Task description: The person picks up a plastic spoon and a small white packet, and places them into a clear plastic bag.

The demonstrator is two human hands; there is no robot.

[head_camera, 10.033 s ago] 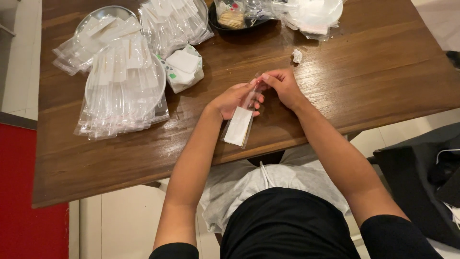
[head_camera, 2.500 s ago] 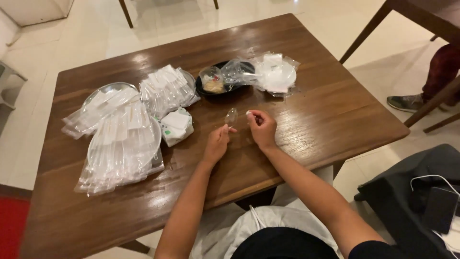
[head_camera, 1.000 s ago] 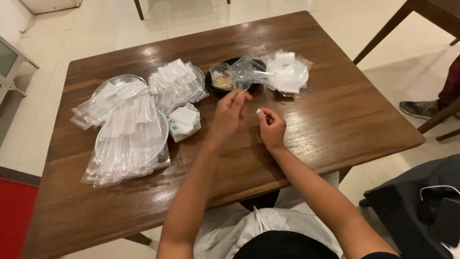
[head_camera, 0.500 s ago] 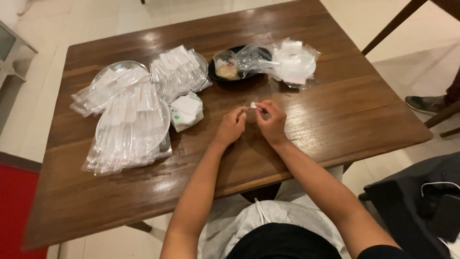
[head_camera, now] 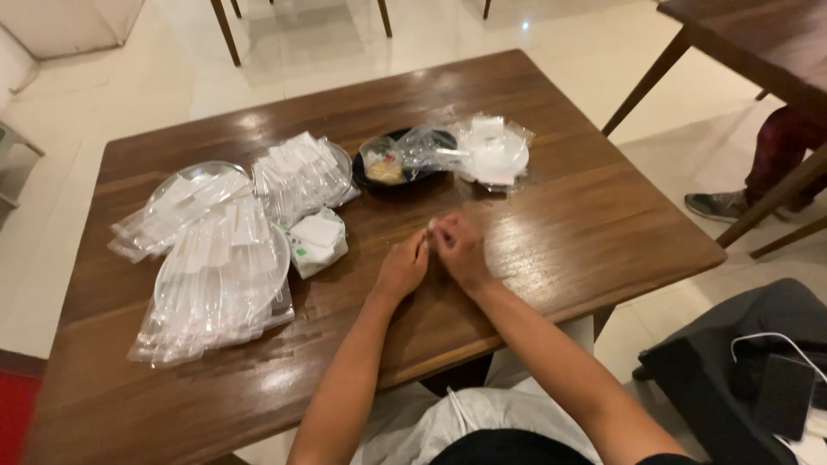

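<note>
Packet heaps (head_camera: 215, 258): clear sleeves piled on the counter (head_camera: 603, 224), far left.
Left hand (head_camera: 403, 267): fingers pinched on a small white item (head_camera: 433, 225).
Right hand (head_camera: 461, 248): touching the left, pinching the same item.
Black bowl (head_camera: 401, 159): beyond both hands.

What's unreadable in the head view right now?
- Small white item between the fingertips of the left hand and right hand: too small, mostly covered by fingers.
- Black bowl contents: blurred, under clear plastic.
- Clear packet stacks: glare, count unclear.
- Dark bag: cut off by the frame edge.
</note>
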